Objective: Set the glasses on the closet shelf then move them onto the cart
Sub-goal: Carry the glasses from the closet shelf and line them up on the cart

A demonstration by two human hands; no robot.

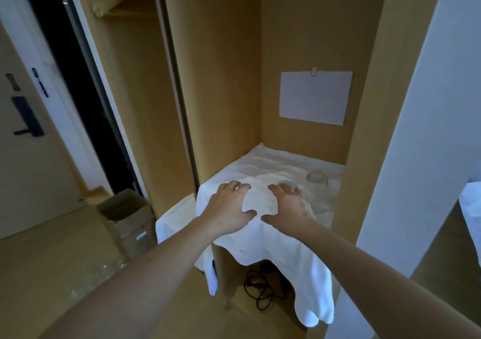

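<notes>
Your left hand (229, 208) and right hand (291, 206) hover spread and holding nothing over the white cloth (260, 237) on the closet shelf, one glass (288, 184) at your right fingertips, another glass (317, 177) toward the shelf's back right corner.
</notes>
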